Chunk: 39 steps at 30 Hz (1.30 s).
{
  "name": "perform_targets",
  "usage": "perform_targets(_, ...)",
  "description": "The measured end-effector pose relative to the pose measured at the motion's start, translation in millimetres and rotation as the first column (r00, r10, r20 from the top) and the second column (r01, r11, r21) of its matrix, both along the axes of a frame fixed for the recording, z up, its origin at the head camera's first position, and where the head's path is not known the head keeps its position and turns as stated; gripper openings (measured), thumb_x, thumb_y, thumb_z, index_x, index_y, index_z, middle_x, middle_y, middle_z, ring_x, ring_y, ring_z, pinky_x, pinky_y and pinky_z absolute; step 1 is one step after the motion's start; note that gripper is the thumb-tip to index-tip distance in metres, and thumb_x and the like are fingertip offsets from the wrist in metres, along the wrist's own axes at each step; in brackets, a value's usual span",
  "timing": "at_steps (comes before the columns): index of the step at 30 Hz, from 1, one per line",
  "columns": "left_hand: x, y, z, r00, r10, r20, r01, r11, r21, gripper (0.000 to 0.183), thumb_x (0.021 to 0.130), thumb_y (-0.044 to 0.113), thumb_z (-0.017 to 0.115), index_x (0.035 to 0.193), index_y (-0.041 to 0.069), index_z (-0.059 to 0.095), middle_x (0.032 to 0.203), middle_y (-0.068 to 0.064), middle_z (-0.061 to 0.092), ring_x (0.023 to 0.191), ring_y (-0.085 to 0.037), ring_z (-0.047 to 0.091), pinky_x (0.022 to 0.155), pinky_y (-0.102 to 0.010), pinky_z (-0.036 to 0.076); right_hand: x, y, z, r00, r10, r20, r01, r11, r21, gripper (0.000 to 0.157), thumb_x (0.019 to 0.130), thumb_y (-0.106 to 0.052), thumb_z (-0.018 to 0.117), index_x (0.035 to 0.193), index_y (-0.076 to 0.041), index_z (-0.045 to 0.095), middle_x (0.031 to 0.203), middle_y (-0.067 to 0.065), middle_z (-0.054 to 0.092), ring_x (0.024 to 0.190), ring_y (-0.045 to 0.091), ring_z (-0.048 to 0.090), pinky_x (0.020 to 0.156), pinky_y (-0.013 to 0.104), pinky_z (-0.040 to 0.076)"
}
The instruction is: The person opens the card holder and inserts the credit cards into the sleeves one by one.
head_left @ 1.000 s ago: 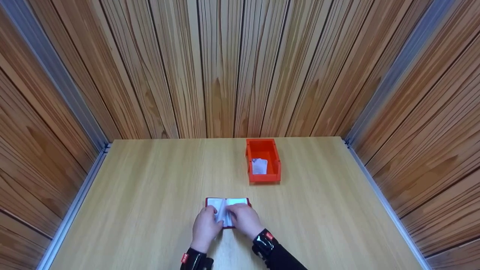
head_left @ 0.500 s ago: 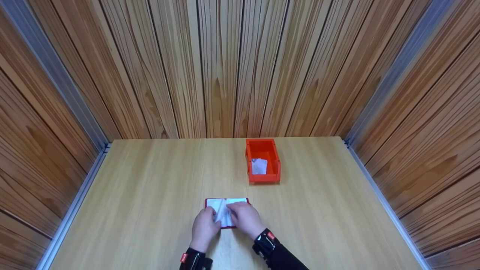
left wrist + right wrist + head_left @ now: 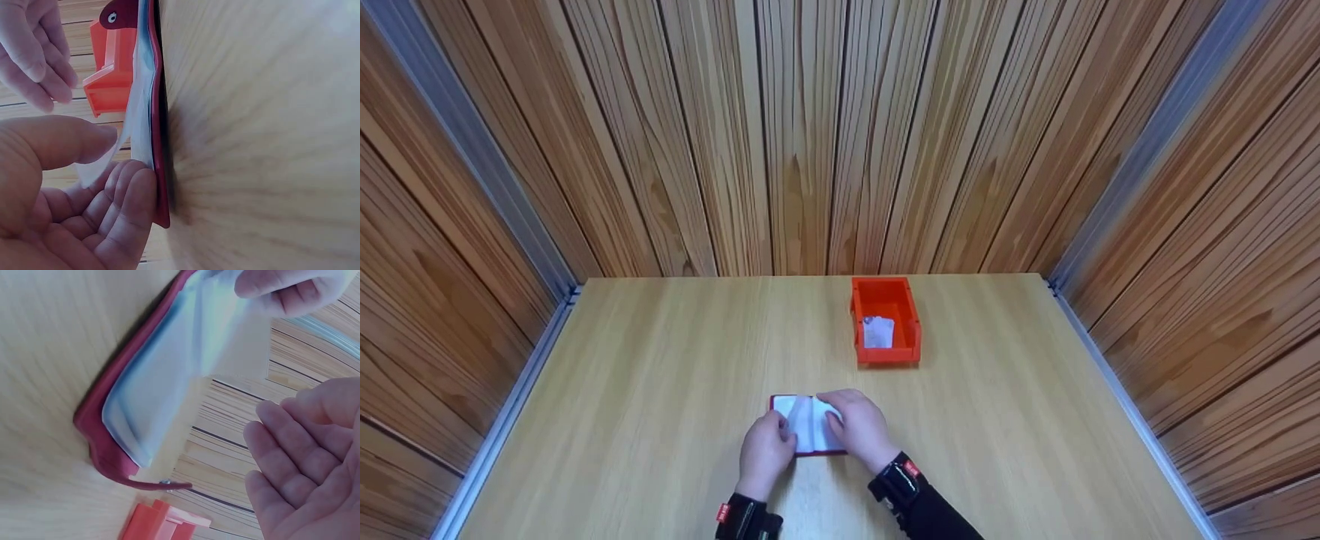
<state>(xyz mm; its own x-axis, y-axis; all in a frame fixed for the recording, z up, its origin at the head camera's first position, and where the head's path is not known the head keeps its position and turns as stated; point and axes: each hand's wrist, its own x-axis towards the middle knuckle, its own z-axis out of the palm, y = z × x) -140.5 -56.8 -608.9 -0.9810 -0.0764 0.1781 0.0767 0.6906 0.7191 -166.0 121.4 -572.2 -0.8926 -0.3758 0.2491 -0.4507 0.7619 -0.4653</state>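
Observation:
A small red card holder (image 3: pixel 819 433) with clear plastic sleeves lies spread on the table, its snap flap (image 3: pixel 119 15) sticking out at the far side. At its left edge, my left hand (image 3: pixel 766 452) pinches one clear sleeve (image 3: pixel 239 346) between thumb and fingers and keeps it lifted off the others. My right hand (image 3: pixel 864 427) is over the right half of the holder. In the right wrist view the fingers of that hand (image 3: pixel 309 461) are loosely bent, apart from the sleeves and holding nothing.
An orange-red bin (image 3: pixel 916 341) stands farther back on the wooden table (image 3: pixel 675 360), right of centre. A whitish piece of paper or card (image 3: pixel 878 332) lies in it. Wood-panelled walls (image 3: pixel 802 135) enclose the table at the back and sides.
My right hand has moved to the right, away from the middle of the pages, and its fingers have spread. My left hand has shifted slightly left with the sleeve.

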Motion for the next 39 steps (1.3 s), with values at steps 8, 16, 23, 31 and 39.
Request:
perform_targets(8,-1.1,-6.9,-0.3,0.999,0.034,0.038,-0.036,0.998,0.045,0.016,0.076,-0.001,0.073,0.084,-0.001,0.059,0.071,-0.003,0.056,0.066,-0.020,0.054,0.064,-0.041,0.048,-2.9,5.6,-5.8,0.996,0.003,-0.085,-0.005,1.000,-0.023,0.026,0.090,-0.007,0.068,0.116,-0.006,0.071,0.109,0.008,0.070,0.103,0.024,0.064,0.090,0.040,0.050)
perform_targets(16,-4.3,-10.9,-4.3,0.997,0.050,0.056,-0.052,0.998,0.039,0.016,0.075,-0.002,0.072,0.082,0.000,0.057,0.069,-0.002,0.054,0.065,-0.020,0.052,0.063,-0.041,0.047,-5.3,12.1,-7.8,0.997,-0.018,-0.074,0.017,1.000,-0.019,0.026,0.090,-0.007,0.068,0.115,-0.006,0.071,0.108,0.007,0.071,0.103,0.024,0.064,0.090,0.041,0.050)
perform_targets(23,-7.0,-13.5,-6.1,0.990,0.055,0.131,-0.061,0.997,0.047,0.015,0.077,-0.001,0.071,0.083,0.001,0.057,0.071,-0.003,0.055,0.066,-0.020,0.054,0.063,-0.039,0.047,-7.1,19.3,-10.4,0.998,-0.054,-0.036,0.053,0.998,-0.031,0.026,0.090,-0.007,0.070,0.116,-0.006,0.071,0.108,0.007,0.071,0.103,0.024,0.064,0.090,0.042,0.050)
perform_targets(31,-8.0,-13.0,-5.7,0.985,0.064,0.159,-0.076,0.995,0.071,0.015,0.075,-0.001,0.069,0.084,0.001,0.057,0.073,-0.004,0.058,0.069,-0.022,0.057,0.064,-0.040,0.048,-16.0,32.5,-11.0,0.994,-0.104,-0.014,0.104,0.994,-0.022,0.027,0.091,-0.008,0.068,0.118,-0.004,0.070,0.110,0.010,0.070,0.103,0.026,0.064,0.090,0.044,0.051)
perform_targets(39,-9.3,-11.5,-6.7,0.978,0.075,0.192,-0.092,0.992,0.081,0.014,0.077,-0.002,0.069,0.086,0.000,0.058,0.076,-0.005,0.059,0.070,-0.022,0.056,0.065,-0.040,0.048,-40.4,53.9,4.5,0.979,-0.201,0.043,0.204,0.977,-0.061,0.028,0.092,-0.007,0.066,0.120,-0.006,0.070,0.116,0.009,0.069,0.110,0.028,0.062,0.097,0.046,0.047)
